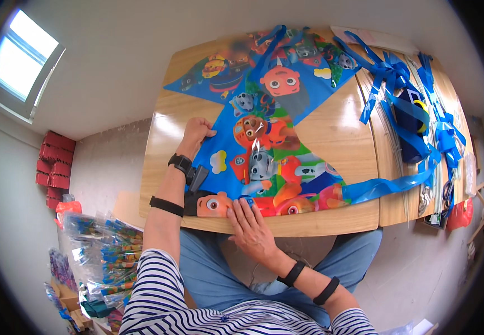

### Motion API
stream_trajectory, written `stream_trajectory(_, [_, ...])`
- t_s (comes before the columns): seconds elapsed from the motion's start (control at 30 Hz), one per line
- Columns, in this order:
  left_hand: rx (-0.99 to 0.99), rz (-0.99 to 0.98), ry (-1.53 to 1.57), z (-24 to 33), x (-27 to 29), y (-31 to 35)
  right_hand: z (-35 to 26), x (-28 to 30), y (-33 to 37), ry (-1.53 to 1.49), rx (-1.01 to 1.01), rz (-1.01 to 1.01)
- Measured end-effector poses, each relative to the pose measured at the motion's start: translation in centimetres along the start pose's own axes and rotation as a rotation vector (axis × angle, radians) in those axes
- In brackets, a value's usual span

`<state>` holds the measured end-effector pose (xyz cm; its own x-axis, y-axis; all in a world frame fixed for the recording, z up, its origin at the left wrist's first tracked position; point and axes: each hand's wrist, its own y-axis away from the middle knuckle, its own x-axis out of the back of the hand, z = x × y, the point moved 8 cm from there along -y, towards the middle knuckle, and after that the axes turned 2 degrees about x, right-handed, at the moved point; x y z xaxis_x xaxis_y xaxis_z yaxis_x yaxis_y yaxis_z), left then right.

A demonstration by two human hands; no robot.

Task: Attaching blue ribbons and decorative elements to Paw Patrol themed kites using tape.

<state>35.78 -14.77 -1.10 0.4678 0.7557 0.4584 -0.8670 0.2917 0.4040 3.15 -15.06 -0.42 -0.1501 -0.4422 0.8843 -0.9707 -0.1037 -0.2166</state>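
A large printed kite sheet [228, 134] of thin glossy plastic, blue with cartoon figures, lies spread over the wooden table. Its near edge is a straight band that runs along the table's front. At the sheet's left slanting edge, my left hand [197, 131] is closed, fingers curled with the edge pinched between them. My right hand [250, 231] lies flat on the near edge, fingers stretched out and pressing down. From the near right corner a blue ribbon tail [389, 188] trails to the right. Another blue strip [270, 53] crosses the far part.
Blue ribbons [395, 72], thin pale rods [389, 134] and scissors [448, 194] lie on the table's right part. Packaged printed kites [116, 257] are piled at the lower left. Red boxes [58, 162] are stacked by the left wall, below a window [21, 61].
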Motion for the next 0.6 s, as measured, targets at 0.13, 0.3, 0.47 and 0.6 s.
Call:
stream_trajectory(0.13, [-0.043, 0.050, -0.032, -0.3, 0.1, -0.7, -0.1, 0.3, 0.0, -0.003, 0.002, 0.001])
stream_trajectory(0.3, [-0.081, 0.093, -0.084, -1.1, 0.5, -1.8, -0.3, 0.4, -0.1, 0.012, 0.004, -0.016])
stream_trajectory(0.47, [-0.189, 0.174, -0.172, -0.3, 0.6, -1.6, -0.1, -0.1, -0.1, 0.047, 0.006, -0.008])
stream_trajectory(0.6, [-0.200, 0.185, -0.227, 0.6, 0.0, -0.7, 0.0, -0.2, 0.0, 0.067, -0.014, -0.022])
